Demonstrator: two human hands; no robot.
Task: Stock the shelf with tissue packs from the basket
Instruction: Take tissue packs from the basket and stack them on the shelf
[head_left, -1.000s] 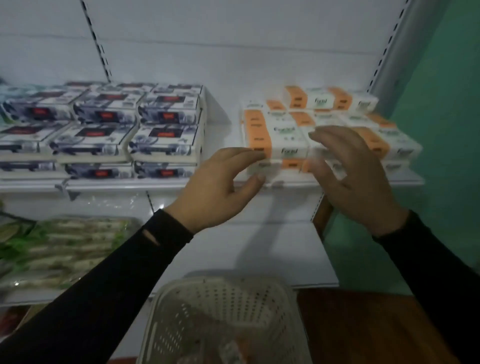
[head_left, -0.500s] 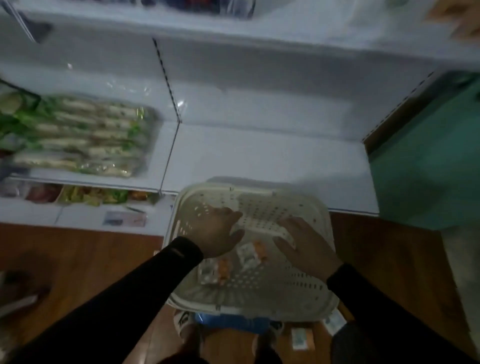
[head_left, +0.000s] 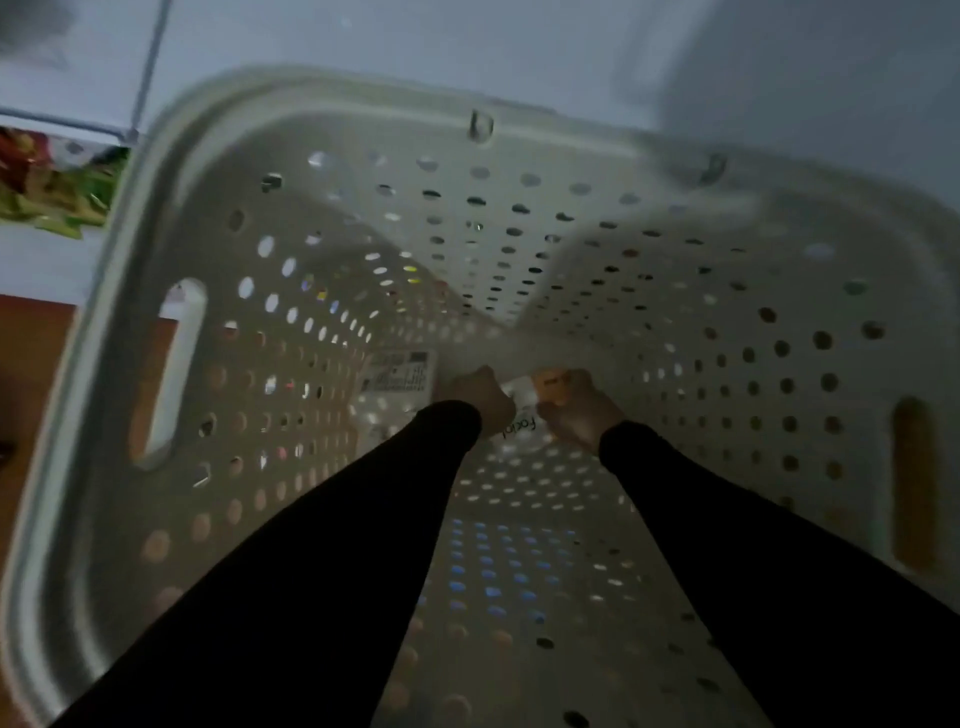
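While the cream perforated plastic basket (head_left: 322, 218) fills the view, a barcoded white pack (head_left: 399, 375) lies flat at its bottom left; beside it, the left hand (head_left: 480, 397) and right hand (head_left: 579, 410) together grasp a white-and-orange soft tissue pack (head_left: 524, 410).

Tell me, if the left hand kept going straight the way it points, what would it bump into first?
Probably the basket floor just past it. The left hand already grips the tissue pack, and depth is hard to judge.
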